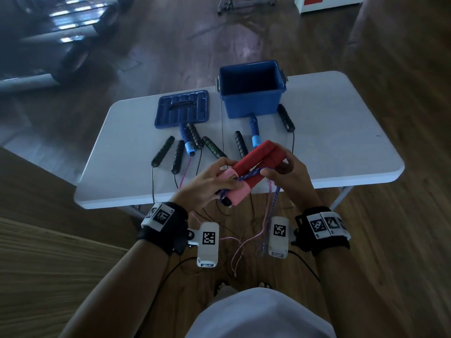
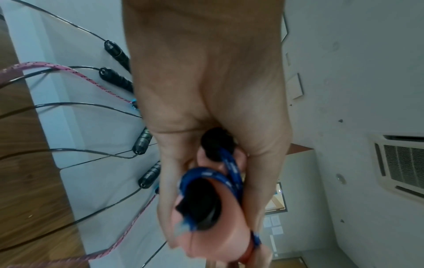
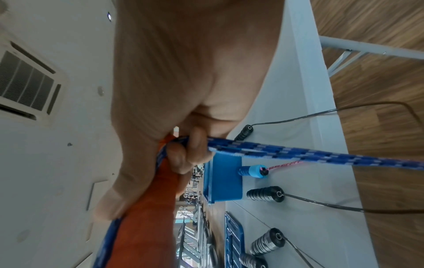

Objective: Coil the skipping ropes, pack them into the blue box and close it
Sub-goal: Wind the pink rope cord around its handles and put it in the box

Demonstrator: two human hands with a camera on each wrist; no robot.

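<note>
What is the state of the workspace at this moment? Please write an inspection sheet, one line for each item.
Surface: white folding table, a seam across its middle.
Job's things: blue box open, nothing visible inside; lid lying flat to its left; red handles held together above the near edge, blue rope wound across them; black handles and blue handles lie uncoiled on the table.
Clutter: nothing seen.
Grippers: left hand holds the pink ends of the red handles; right hand holds the red ends and pinches the blue rope.
Cables: black and pink ropes hang over the near edge towards the floor.
Surroundings: wooden floor; the rest too dim.
</note>
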